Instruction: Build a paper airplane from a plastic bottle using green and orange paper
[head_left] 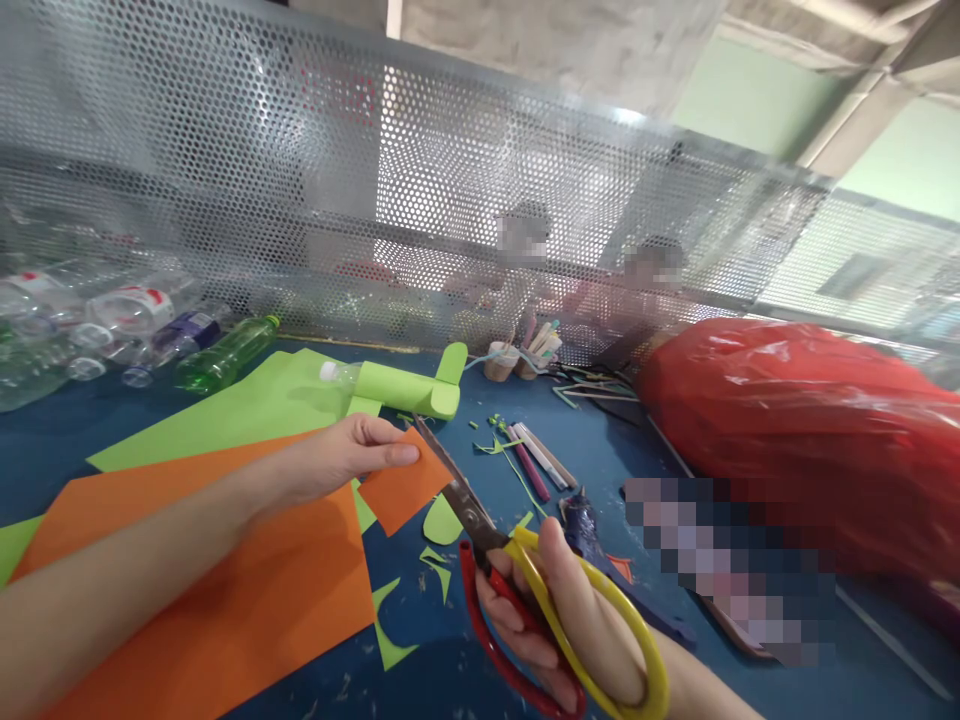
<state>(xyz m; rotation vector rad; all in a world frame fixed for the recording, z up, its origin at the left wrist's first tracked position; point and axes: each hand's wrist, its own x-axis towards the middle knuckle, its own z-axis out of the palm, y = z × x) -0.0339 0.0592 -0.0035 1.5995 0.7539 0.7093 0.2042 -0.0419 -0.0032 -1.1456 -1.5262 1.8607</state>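
My left hand [367, 450] pinches a small orange paper piece [409, 487] between thumb and fingers. In my right hand [570, 620] is a pair of scissors [474, 515] with one yellow and one red handle. Their blades lie along the right edge of the orange piece; whether the paper is between them is hard to tell. Just beyond my left hand lies a bottle wrapped in green paper [401, 388], with rounded green flaps at one end. Under my left forearm is a large orange sheet [225, 590], partly over a green sheet [277, 400].
Green paper scraps [390, 625] lie near the scissors. A blue glue gun [589, 530] and several markers [536, 465] are to the right. Plastic bottles [232, 350] line the left back. A red plastic bag [810, 430] bulges at right. Behind a perforated metal screen [442, 180] are people.
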